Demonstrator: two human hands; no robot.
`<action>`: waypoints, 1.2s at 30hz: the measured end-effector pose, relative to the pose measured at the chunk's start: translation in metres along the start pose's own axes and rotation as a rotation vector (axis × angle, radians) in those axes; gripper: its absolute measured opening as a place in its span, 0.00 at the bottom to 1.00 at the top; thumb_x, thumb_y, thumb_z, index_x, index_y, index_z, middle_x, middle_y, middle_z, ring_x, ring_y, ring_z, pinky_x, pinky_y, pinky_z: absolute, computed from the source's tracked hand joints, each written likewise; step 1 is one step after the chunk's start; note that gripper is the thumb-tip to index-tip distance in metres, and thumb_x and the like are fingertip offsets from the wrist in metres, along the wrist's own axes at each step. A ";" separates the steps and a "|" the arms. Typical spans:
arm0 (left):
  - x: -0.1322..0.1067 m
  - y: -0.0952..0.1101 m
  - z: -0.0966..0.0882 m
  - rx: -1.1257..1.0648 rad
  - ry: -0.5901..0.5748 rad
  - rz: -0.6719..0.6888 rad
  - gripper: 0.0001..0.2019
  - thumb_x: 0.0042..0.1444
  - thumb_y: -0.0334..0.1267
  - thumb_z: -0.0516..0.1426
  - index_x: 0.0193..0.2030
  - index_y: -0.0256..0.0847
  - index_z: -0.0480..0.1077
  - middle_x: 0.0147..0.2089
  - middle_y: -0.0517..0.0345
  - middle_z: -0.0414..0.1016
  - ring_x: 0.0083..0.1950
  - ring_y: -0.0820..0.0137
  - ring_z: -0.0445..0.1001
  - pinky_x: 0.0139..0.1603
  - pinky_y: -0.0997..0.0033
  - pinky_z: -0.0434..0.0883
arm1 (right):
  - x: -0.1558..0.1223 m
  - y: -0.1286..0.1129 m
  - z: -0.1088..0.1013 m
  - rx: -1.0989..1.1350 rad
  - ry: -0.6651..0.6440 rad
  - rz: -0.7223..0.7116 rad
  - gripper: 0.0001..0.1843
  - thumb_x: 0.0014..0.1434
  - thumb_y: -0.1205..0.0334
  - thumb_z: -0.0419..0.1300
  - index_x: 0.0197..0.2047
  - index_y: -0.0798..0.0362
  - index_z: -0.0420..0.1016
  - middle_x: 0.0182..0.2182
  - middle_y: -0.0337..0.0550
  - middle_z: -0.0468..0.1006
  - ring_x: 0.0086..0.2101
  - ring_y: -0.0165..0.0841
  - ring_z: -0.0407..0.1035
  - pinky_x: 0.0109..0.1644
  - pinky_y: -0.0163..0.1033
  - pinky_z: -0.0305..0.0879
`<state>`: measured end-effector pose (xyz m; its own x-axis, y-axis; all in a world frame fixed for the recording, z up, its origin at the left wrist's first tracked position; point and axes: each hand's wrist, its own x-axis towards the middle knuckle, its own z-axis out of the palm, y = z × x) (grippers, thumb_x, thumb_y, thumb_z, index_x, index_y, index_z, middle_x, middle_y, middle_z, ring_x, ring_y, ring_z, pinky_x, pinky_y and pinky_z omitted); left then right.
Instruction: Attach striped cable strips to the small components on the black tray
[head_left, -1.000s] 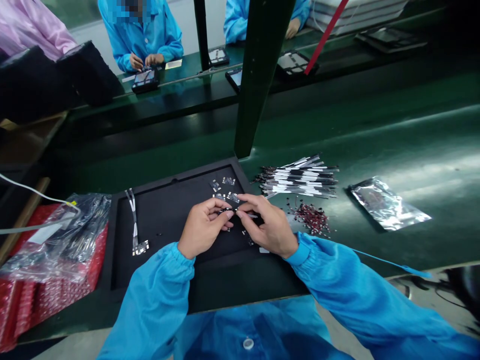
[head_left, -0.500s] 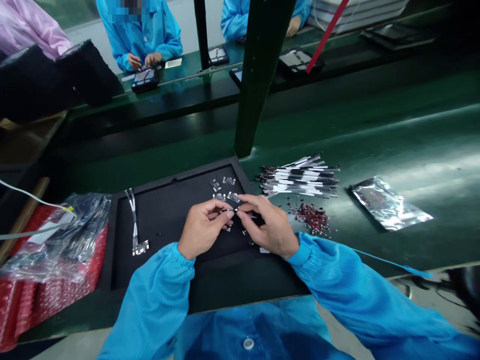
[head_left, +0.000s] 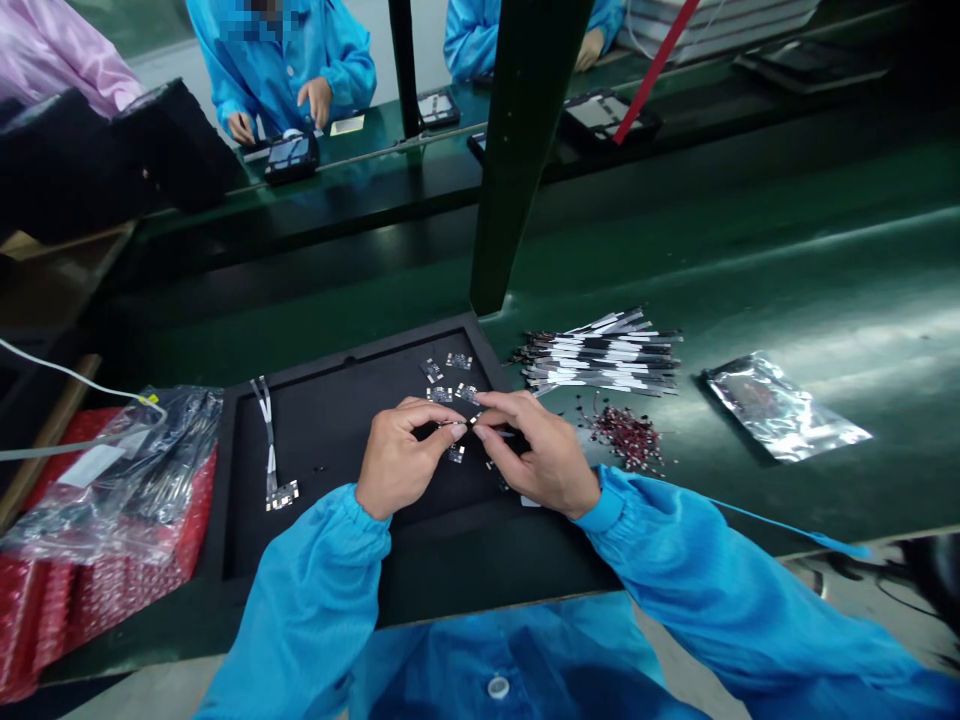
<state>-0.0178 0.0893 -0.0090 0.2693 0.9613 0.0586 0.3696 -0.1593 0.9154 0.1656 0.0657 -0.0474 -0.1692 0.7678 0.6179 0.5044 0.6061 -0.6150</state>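
Over the black foam tray (head_left: 352,362), my left hand (head_left: 405,455) and my right hand (head_left: 536,450) meet, thumbs and forefingers pinched. Between the fingertips is a tiny dark piece with a pale pad (head_left: 472,421), apparently a small circuit board, mostly covered by the fingers. Several loose circuit boards (head_left: 439,395) lie in the tray just beyond and under my hands. At the tray's left side is another circuit board (head_left: 283,496) with pale flat strips (head_left: 268,425) running up from it.
A pile of black-and-white flat cables (head_left: 600,352) and a heap of small red-wired parts (head_left: 626,437) lie right of the tray. Further right is a silver bag (head_left: 780,408). Plastic and red bubble wrap (head_left: 120,600) sit at left. A green post (head_left: 510,180) rises behind; co-workers sit opposite.
My hands stay nearly still, pinched together, with slight finger shifts; the left fingers uncover more of a board below. Across the bench, a co-worker's hands have moved apart.
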 end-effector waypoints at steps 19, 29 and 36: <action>0.005 -0.006 -0.002 -0.060 0.055 -0.143 0.11 0.52 0.44 0.67 0.38 0.40 0.80 0.33 0.57 0.81 0.32 0.69 0.76 0.34 0.71 0.73 | 0.023 0.012 -0.057 -0.330 0.164 -0.126 0.09 0.66 0.64 0.59 0.49 0.49 0.75 0.44 0.45 0.82 0.45 0.38 0.75 0.58 0.53 0.65; 0.007 -0.001 0.001 -0.384 0.194 -0.118 0.13 0.49 0.41 0.70 0.36 0.37 0.74 0.34 0.59 0.78 0.33 0.70 0.79 0.39 0.69 0.80 | -0.003 0.080 -0.119 -0.660 -0.372 0.553 0.07 0.62 0.65 0.58 0.36 0.53 0.79 0.34 0.45 0.82 0.35 0.37 0.74 0.40 0.39 0.63; 0.004 -0.004 -0.001 -0.389 0.160 -0.118 0.13 0.50 0.42 0.69 0.36 0.36 0.73 0.33 0.59 0.78 0.33 0.70 0.80 0.37 0.71 0.78 | -0.004 0.088 -0.098 -0.698 -0.426 0.601 0.06 0.62 0.63 0.61 0.34 0.53 0.79 0.34 0.48 0.82 0.37 0.39 0.75 0.39 0.39 0.59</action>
<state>-0.0189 0.0940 -0.0123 0.0924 0.9955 -0.0228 0.0191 0.0211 0.9996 0.2936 0.0951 -0.0561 0.0567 0.9983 -0.0096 0.9644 -0.0573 -0.2583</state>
